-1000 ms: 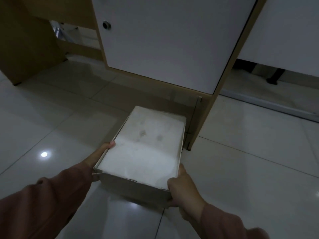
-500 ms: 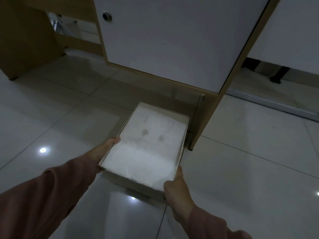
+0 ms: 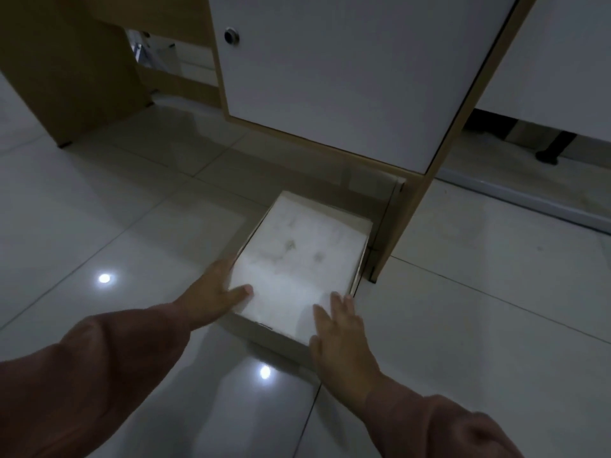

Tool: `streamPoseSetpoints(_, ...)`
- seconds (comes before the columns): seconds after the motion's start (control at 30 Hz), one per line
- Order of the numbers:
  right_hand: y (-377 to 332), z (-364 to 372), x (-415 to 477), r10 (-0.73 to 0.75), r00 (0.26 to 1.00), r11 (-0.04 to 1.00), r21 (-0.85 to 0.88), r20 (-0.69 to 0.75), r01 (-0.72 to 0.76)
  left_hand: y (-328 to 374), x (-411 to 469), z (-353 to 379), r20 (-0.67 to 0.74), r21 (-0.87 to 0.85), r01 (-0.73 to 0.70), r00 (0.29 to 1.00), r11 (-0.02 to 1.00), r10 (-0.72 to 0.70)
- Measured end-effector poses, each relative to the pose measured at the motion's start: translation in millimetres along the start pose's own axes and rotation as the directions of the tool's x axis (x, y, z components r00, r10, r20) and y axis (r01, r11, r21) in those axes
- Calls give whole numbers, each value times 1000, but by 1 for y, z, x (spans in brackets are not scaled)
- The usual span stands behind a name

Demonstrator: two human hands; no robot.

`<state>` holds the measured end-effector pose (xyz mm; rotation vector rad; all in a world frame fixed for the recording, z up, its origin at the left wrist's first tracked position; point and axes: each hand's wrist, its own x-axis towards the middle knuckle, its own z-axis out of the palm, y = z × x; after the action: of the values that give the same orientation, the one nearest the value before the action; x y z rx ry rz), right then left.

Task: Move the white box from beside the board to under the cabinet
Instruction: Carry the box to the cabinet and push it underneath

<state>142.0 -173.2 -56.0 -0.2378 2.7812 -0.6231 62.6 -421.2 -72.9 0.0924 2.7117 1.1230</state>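
A: Head view: where is the white box [image 3: 299, 259]?
B: On the tiled floor [image 3: 132, 226], its far end at the cabinet [image 3: 337, 77] base, beside the side panel [image 3: 406, 226].
A: And the 2 hands?
B: Left hand [image 3: 211, 292] flat against the near-left corner, thumb on top; right hand [image 3: 340, 338] spread open on the near-right corner. Neither grips.
A: Handling?
B: Probably light, stiff cardboard that slides easily on glossy tile; push from the near edge.

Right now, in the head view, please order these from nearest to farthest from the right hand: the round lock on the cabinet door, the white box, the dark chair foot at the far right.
From the right hand:
1. White box, under its fingertips, just ahead.
2. Dark chair foot, far right, behind the cabinet.
3. Round lock, top left of the cabinet door.
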Motion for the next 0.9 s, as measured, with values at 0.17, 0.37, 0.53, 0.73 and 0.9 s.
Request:
streamPoseSetpoints(0.17, -2, 7, 1, -101, 988, 966, -225, 119, 126, -8, -18, -8, 178, 256, -65, 984, 964, 19)
streamPoseSetpoints(0.37, 4, 8, 4, -144, 979, 934, -309, 141, 182, -10, -6, -5, 164, 309, -55, 986, 949, 4)
streamPoseSetpoints(0.53, 9, 2, 21, -132, 985, 935, -315, 106, 160, -2, 20, -8, 178, 327, -86, 984, 941, 28)
streamPoseSetpoints(0.73, 24, -13, 50, -94, 995, 952, -290, 38, 101, 19, 56, -3, 177, 308, -105, 983, 946, 52)
streamPoseSetpoints(0.9, 26, -19, 56, -48, 999, 964, -260, 9, 49, 26, 65, 0, 160, 304, -75, 987, 950, 27)
